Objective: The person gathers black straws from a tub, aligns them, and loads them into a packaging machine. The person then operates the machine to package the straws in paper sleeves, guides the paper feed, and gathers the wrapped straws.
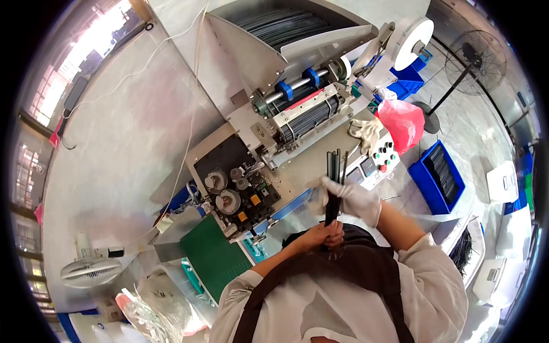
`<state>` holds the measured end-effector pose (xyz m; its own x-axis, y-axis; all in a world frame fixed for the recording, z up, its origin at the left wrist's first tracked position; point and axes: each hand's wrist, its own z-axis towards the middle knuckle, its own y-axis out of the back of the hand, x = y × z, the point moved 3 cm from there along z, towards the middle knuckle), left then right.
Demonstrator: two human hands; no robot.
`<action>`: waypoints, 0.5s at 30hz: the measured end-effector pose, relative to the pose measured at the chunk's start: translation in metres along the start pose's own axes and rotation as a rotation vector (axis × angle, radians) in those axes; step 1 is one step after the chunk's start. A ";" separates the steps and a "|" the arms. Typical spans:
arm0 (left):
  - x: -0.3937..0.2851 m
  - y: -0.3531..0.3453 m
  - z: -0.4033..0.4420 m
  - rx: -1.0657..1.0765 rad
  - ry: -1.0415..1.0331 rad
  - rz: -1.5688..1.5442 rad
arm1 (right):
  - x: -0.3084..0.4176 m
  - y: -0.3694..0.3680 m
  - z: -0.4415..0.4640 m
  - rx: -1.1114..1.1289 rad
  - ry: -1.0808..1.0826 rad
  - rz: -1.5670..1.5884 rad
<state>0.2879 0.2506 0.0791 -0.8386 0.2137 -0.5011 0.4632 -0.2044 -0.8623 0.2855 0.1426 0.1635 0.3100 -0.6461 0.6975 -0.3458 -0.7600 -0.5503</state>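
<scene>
A small bundle of thin black rods (331, 207) stands nearly upright in front of my apron, their ends sticking up toward the machine. My bare left hand (324, 235) is closed around the bundle's lower end. Higher up, my right hand (354, 200), in a white glove, wraps the same rods with its fingers partly hidden and blurred. Just beyond them is the machine's metal table (311, 166). Above that table sits a hopper (331, 43) holding many similar black rods, with more in the feed section (311, 122) below it.
A control panel (372, 166) with buttons and a work glove (366, 134) lie ahead to the right. Beyond are a pink bag (400, 123), a blue bin (416, 171) of black rods and a standing fan (472, 57). Rollers (227, 201) and a green board (211, 257) are at left.
</scene>
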 end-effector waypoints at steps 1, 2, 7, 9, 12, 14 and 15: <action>-0.001 0.002 0.000 0.013 0.004 -0.003 | -0.008 -0.008 -0.004 -0.067 0.012 -0.026; 0.000 0.006 0.000 -0.023 0.041 0.020 | -0.013 -0.013 -0.005 -0.096 0.004 -0.082; -0.015 0.018 0.007 -0.301 0.012 0.534 | 0.036 -0.011 -0.001 -0.213 0.251 -0.453; -0.019 0.025 0.007 -0.328 0.009 0.496 | 0.119 -0.021 -0.019 -0.116 0.840 -0.714; -0.026 0.037 0.000 -0.495 0.010 0.606 | 0.229 0.004 -0.016 0.506 1.004 -0.430; -0.034 0.038 0.000 -0.562 0.020 0.586 | 0.285 -0.038 -0.048 0.590 1.147 -0.507; -0.039 0.039 0.003 -0.609 0.029 0.566 | 0.292 -0.062 -0.046 0.245 1.413 -0.580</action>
<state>0.3380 0.2315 0.0649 -0.4279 0.2603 -0.8655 0.8940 0.2628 -0.3630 0.3571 0.0049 0.4223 -0.7644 0.2144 0.6080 -0.2852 -0.9582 -0.0208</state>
